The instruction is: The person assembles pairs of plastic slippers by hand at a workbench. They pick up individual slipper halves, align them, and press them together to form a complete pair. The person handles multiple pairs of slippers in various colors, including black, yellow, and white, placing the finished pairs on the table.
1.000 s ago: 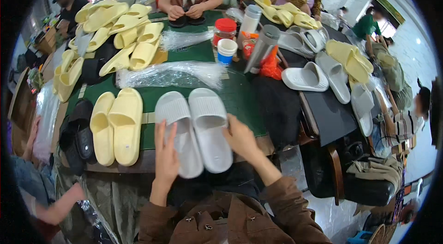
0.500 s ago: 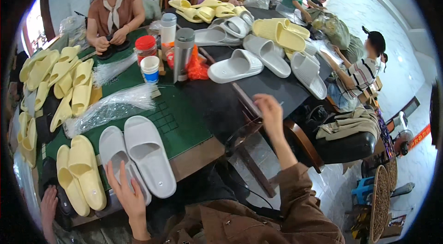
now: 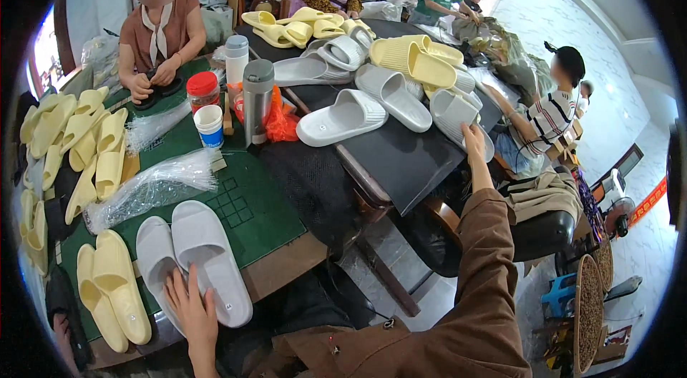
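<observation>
Your left hand (image 3: 193,310) lay spread on a grey slipper pair (image 3: 223,274) on the green-topped bench (image 3: 268,228), your right hand (image 3: 474,142) touching a farther grey slipper (image 3: 450,112), its grip unclear; yellow slippers (image 3: 123,299), clear sleeves (image 3: 154,192) and a steel flask (image 3: 258,106) crowded around.

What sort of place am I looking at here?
Probably a small slipper workshop or packing room: yellow slippers are heaped at left, grey slippers lie on a dark table, clear plastic lies beside the yellow heap, and several people sit or stand around.
</observation>
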`<action>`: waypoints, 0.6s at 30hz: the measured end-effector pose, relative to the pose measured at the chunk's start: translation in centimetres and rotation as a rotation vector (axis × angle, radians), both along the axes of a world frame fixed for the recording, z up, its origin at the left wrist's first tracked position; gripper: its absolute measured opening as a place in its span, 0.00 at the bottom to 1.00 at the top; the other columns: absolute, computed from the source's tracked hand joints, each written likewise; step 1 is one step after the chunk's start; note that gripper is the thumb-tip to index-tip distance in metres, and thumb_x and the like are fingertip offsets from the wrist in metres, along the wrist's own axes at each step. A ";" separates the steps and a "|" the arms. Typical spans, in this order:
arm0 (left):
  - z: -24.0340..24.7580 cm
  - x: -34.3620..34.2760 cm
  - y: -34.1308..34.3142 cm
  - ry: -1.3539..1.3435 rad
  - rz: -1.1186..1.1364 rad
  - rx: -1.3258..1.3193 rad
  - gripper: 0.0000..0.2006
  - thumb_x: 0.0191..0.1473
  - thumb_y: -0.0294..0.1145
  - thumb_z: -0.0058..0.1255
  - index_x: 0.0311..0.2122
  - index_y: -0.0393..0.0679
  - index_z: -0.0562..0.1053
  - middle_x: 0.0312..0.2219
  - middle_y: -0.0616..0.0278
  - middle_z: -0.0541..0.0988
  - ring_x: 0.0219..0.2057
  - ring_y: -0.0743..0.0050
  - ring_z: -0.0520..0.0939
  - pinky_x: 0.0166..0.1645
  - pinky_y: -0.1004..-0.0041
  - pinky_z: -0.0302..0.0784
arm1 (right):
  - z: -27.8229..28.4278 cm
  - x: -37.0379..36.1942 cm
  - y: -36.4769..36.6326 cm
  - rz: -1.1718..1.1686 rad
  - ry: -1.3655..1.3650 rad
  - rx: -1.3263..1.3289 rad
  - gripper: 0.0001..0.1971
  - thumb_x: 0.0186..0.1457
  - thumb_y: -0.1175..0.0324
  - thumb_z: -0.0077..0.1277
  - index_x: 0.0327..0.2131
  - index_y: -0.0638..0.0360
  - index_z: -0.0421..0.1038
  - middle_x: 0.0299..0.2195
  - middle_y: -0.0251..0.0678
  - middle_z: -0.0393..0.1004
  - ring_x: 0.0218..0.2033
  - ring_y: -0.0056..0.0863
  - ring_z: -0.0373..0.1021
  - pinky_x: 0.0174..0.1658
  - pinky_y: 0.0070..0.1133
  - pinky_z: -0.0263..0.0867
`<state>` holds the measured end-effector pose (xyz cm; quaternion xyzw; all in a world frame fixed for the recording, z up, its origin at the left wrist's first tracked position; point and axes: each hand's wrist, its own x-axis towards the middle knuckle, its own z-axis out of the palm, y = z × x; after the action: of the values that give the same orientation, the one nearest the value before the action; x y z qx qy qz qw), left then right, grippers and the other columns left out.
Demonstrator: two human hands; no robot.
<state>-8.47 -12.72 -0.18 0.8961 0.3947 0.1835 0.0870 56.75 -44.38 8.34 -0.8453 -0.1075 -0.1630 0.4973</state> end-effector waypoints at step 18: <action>0.0 0.0 0.0 -0.018 -0.019 -0.014 0.28 0.53 0.33 0.48 0.60 0.43 0.60 0.59 0.41 0.57 0.61 0.37 0.53 0.65 0.47 0.41 | 15.6 -10.4 2.2 0.223 -0.189 0.254 0.11 0.59 0.60 0.49 0.25 0.51 0.69 0.15 0.17 0.54 0.14 0.07 0.49 0.18 0.12 0.43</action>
<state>-8.46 -12.74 -0.23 0.8974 0.3868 0.1879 0.0986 46.38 -42.17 23.99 -0.7396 -0.2254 -0.1978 0.6026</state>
